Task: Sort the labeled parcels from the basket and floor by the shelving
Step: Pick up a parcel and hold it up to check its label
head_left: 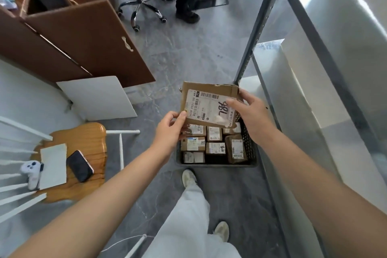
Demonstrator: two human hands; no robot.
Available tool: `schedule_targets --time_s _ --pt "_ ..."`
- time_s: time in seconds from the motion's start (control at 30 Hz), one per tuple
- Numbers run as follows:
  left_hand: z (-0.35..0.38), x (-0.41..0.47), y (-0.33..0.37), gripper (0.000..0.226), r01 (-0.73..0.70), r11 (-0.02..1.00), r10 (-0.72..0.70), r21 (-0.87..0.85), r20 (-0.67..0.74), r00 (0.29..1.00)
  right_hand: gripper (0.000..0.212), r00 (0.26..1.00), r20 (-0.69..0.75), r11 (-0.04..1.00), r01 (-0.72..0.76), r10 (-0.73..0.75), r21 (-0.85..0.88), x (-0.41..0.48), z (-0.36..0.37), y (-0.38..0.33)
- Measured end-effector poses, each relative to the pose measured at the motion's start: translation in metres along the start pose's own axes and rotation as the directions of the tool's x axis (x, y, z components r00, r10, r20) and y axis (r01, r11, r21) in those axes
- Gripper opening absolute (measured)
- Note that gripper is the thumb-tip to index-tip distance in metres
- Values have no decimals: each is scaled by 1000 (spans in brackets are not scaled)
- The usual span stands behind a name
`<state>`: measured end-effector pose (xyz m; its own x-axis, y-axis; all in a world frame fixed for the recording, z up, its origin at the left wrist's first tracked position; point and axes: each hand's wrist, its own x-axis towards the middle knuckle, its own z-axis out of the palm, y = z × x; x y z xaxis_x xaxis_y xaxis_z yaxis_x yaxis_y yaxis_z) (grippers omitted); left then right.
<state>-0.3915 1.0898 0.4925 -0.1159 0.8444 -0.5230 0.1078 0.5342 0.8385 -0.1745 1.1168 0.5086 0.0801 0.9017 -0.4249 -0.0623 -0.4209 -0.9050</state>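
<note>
– So, which step is this?
– Reading the label, I'd judge. A flat brown cardboard parcel [209,107] with a white printed shipping label and a black handwritten mark is held label-up above the far end of the basket, well off the floor.
– Who has hold of it?
– Both hands. The left hand [170,130] pinches the near left corner, thumb on top and fingers curled beneath. The right hand [251,115] clasps the right edge, thumb lying across the label and fingers behind the card.
– And below?
– A dark plastic basket [217,165] with latticed walls stands on the floor. It is packed with small brown cardboard boxes [215,148], each with a white label, set in close rows.
– What does the next move call for?
– Probably matching that mark to a place on the grey metal shelving [258,27], which rises just right of the basket, then carrying the parcel across. It looks light and stiff. Its far edge is torn and the label is scuffed at a near corner, so gripping sound card seems wiser.
– Surfaces?
– The cardboard is matte and creased. The shelving has a punched upright and smooth, pale shelves. The grey marbled floor [188,54] has a faint sheen. To the left, a glossy honey-coloured wooden seat [92,134] carries a black phone [79,165].
</note>
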Motion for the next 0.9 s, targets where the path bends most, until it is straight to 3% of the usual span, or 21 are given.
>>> schedule_targets --time_s 0.1,0.2,0.37,0.57,0.7,0.9 --pt "-9 32 6 28 -2 988 5 153 -15 1000 44 1000 25 995 -2 4 -105 32 14 0" --pt "-11 59 9 31 14 986 -11 164 -21 1000 51 998 8 978 -54 57 -202 56 25 9" --pt "-4 100 5 23 17 974 -14 224 -15 1000 57 990 -65 970 -138 127 -201 88 29 28" --pt "17 137 -11 12 32 972 -31 234 -4 999 65 978 -104 958 -201 183 -204 128 17 48" --pt "36 166 -37 12 58 979 -38 197 -104 994 67 965 -61 941 -262 255 -213 162 7 75" --pt "78 211 -117 27 240 957 -215 163 -156 964 72 887 19 860 -441 461 -258 212 -5 173"
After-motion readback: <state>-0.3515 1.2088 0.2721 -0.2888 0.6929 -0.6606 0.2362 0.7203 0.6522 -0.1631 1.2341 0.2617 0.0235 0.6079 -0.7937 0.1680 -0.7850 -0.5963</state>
